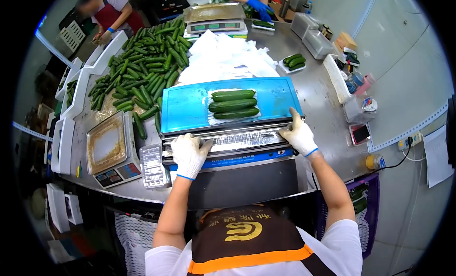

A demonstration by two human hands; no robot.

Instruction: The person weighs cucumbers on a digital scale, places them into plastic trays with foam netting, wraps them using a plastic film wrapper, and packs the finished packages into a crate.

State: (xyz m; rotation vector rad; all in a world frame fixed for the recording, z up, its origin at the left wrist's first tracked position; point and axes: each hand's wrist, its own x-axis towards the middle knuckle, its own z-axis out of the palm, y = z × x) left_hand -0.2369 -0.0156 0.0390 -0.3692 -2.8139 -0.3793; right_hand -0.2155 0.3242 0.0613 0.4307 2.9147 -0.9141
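Note:
My left hand (189,155), in a white knit glove, curls over the left end of a plastic film roll (247,140) on the wrapping machine, its thumb toward the film. At the other end, my gloved right hand (300,136) has its thumb by the film and its index finger stretched up along the machine's edge, finger and thumb apart. Just beyond the roll, the machine's blue top (183,107) carries a white tray (211,119) with three cucumbers (232,105) side by side. Film covering these cucumbers is not visible.
Loose cucumbers (147,67) pile at the left, near a scale (107,143) and clear plastic trays (153,164). White sheets (223,60) lie behind the machine, with another scale (214,19) beyond. A packed tray (294,62) sits right. Two other people work at the far side.

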